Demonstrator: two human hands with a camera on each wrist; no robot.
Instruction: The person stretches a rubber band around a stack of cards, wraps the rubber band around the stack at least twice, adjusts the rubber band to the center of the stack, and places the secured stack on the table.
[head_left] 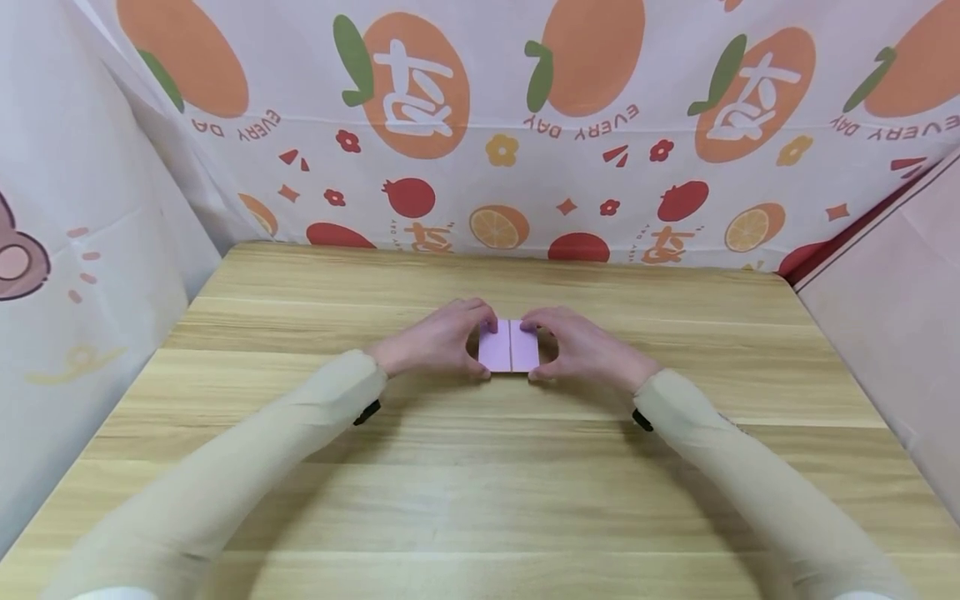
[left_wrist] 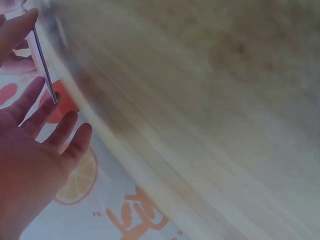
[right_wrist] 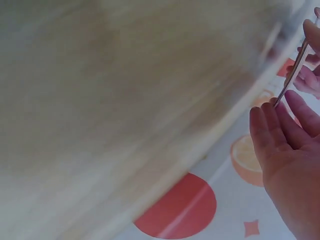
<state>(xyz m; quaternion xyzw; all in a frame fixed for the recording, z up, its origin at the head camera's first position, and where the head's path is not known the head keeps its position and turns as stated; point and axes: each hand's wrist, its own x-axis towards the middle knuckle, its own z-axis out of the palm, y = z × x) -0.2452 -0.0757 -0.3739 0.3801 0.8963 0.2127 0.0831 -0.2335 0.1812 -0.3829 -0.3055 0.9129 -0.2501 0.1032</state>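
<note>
A thin, flat, pale pink square with a brown line down its middle is held between the two hands, over the middle of the wooden table. My left hand pinches its left edge, thumb at the near corner and fingertips at the far one. On the opposite edge, my right hand grips in the same way. In the left wrist view the square's dark thin edge runs between thumb and fingers of the left hand. The right wrist view shows that slim edge against the right hand. Its exact kind cannot be told.
The wood-grain table spreads around both forearms. A white fruit-print curtain hangs behind its far edge. Pale cloth hangs at the left, and a pale panel stands on the right. A dark band shows at each wrist.
</note>
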